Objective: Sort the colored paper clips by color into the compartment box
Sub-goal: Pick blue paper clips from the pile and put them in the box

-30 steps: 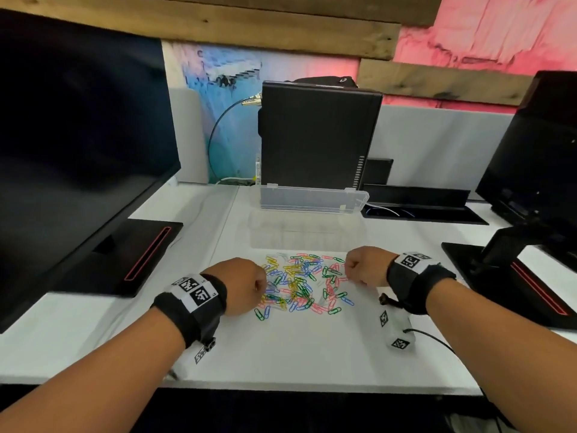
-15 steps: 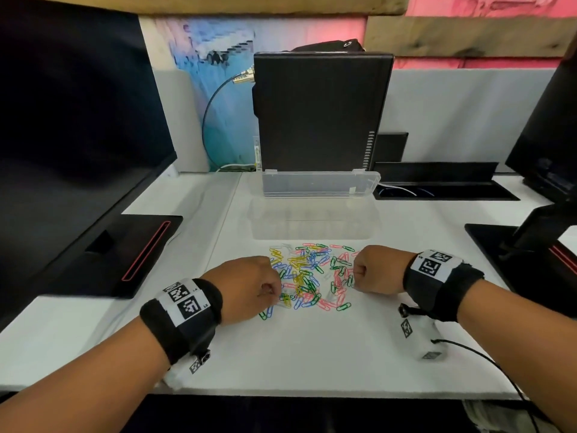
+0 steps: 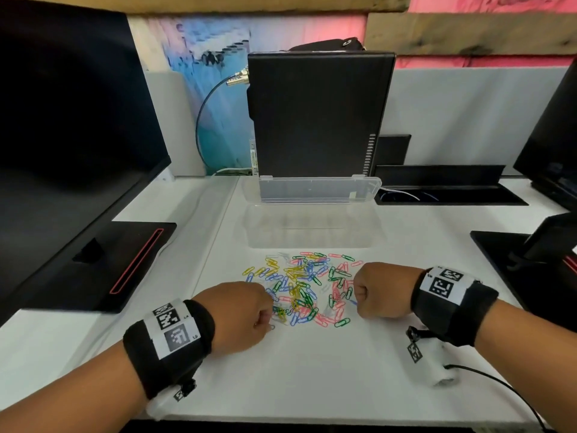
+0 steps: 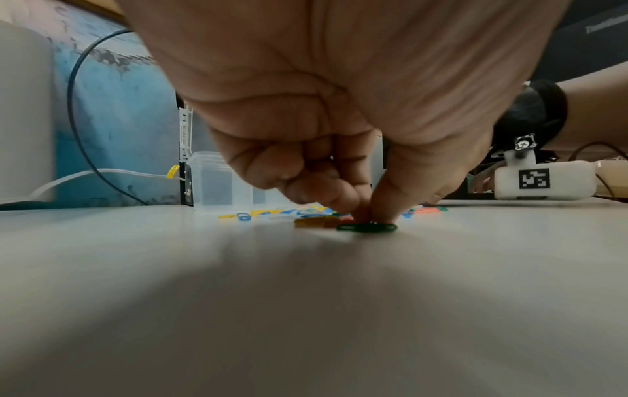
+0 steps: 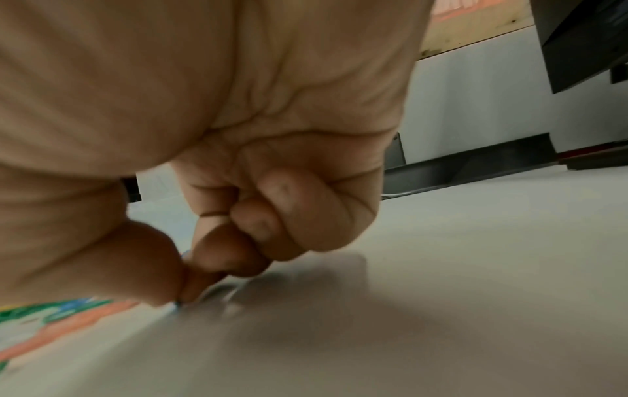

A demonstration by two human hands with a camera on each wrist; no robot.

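A pile of coloured paper clips [image 3: 303,287] in yellow, blue, green, red and white lies on the white table. Behind it stands the clear compartment box [image 3: 309,242] with its lid [image 3: 315,189] raised; I see no clips in it. My left hand [image 3: 268,321] is at the pile's near left edge. In the left wrist view its thumb and forefinger [image 4: 370,220] pinch down on a dark green clip [image 4: 367,227] lying flat on the table. My right hand [image 3: 356,300] is at the pile's right edge, with thumb and forefinger [image 5: 180,298] pinching a blue clip [image 3: 352,303].
A black computer case [image 3: 318,114] stands right behind the box. Monitors on black bases flank the table at the left [image 3: 62,120] and right [image 3: 549,151]. A cable slot [image 3: 449,195] lies at the back right. A white tagged camera block [image 3: 434,367] hangs under my right wrist.
Both hands stay at the pile's two edges with fingers curled down onto the clips. The head view has tilted, so box and pile sit a little differently in frame.
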